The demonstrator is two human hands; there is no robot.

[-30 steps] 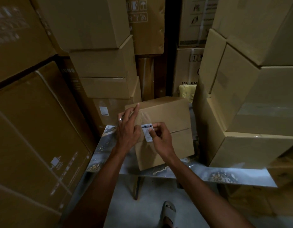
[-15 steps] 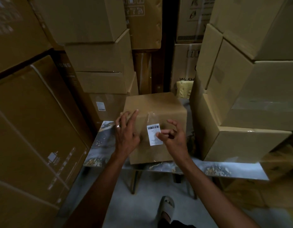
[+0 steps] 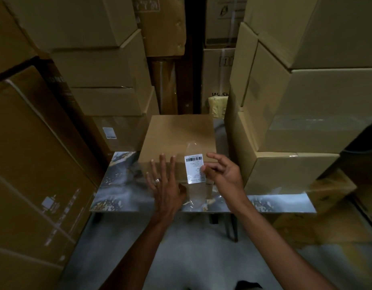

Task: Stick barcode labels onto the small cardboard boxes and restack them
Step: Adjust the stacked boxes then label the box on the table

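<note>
1. A low table (image 3: 122, 185) with a glossy, marbled grey top stood in a narrow gap between walls of stacked cardboard cartons, and its dark legs rose from a pale grey floor (image 3: 201, 258).
2. A small cardboard box (image 3: 178, 135) sat on the middle of the table, its front face close to the table's near edge and its plain top turned to the camera.
3. A white barcode label (image 3: 194, 168) lay stuck upright on the box's front face, right of centre, its top reaching the box's upper front edge; clear tape shone above and below it.
4. The left hand (image 3: 165, 185) lay flat against the front face just left of the label, fingers spread apart and pointing up, gripping nothing; a ring (image 3: 157, 180) showed on one finger.
5. The right hand (image 3: 224, 174) stood at the label's right edge with fingers loosely spread and curled, clamped on nothing; one fingertip touched or nearly touched the label, which of the two could not be told.
6. At the table's left edge rose a stack of cartons (image 3: 101, 80), the lowest carrying a small white sticker (image 3: 108, 132).
7. On the table's right end stood a taller stack of large cartons (image 3: 306, 101), close beside the small box.
8. A big dark carton (image 3: 34, 164) filled the left side of the view.
9. Behind the small box, printed cartons (image 3: 218, 70) closed off the back of the gap.
</note>
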